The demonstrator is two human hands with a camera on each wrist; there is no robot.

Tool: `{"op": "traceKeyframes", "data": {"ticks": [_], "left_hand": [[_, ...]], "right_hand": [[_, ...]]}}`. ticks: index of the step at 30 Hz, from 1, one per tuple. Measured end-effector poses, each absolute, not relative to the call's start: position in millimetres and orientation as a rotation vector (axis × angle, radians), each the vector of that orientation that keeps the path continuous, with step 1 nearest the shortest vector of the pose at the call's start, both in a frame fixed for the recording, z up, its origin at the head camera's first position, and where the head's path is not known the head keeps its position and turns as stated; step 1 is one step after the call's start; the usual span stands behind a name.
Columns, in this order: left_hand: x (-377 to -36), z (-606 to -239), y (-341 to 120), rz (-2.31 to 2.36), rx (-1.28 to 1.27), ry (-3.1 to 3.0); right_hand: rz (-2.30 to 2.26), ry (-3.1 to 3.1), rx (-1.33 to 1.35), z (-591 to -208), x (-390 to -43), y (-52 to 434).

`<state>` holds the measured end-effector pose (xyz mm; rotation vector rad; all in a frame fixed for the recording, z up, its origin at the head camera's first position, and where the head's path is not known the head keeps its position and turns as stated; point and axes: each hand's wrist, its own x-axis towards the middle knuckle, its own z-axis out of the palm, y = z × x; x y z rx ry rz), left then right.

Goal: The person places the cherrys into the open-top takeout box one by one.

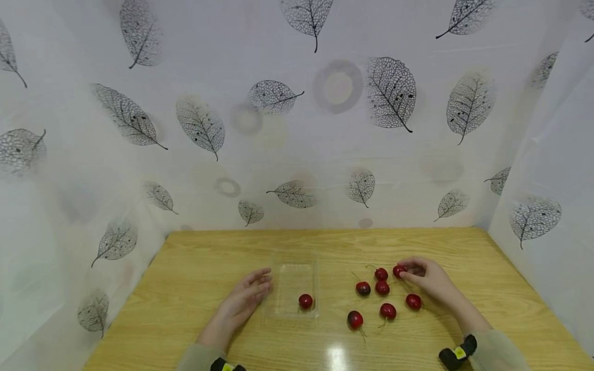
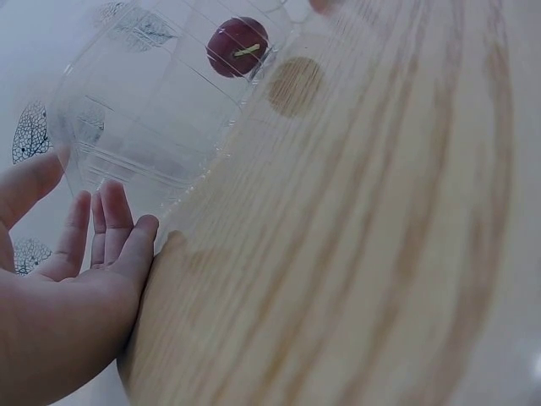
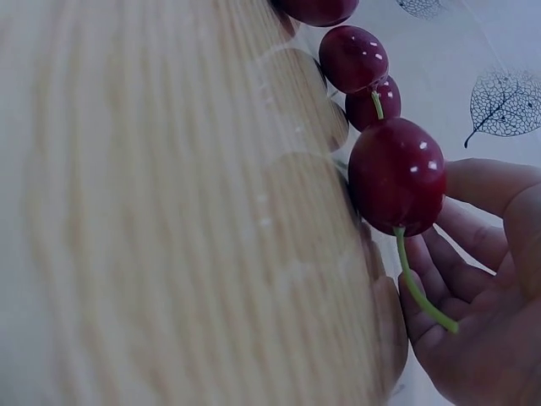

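A clear plastic tray (image 1: 294, 265) lies on the table with one red cherry (image 1: 305, 301) in its near right corner. Beside the tray's left edge is my left hand (image 1: 243, 299), fingers loosely extended and holding nothing; the left wrist view shows its fingertips close to the clear plastic wall. At the right, my right hand (image 1: 429, 278) pinches a cherry (image 1: 399, 271) between thumb and fingers, low over the table. In the right wrist view a large cherry with a green stem (image 3: 397, 176) stands in front of that hand and hides its fingertips.
Several loose cherries lie between the tray and my right hand, among them a dark red one (image 1: 355, 320) and another (image 1: 388, 311) nearer me. The wooden table (image 1: 209, 252) ends at a white curtain with leaf prints (image 1: 297, 154).
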<state>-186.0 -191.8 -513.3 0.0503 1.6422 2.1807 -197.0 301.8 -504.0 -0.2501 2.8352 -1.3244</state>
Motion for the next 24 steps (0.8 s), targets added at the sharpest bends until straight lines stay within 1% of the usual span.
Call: {"op": "traceKeyframes", "data": {"ticks": [11, 24], "left_hand": [[-185, -512, -191, 2.18, 0.058, 1.638], [-185, -510, -191, 2.164, 0.06, 1.64]], "right_hand": [[-1.334, 2.828, -0.228, -500, -198, 300], [-1.353, 2.839, -0.238, -488, -200, 283]]}}
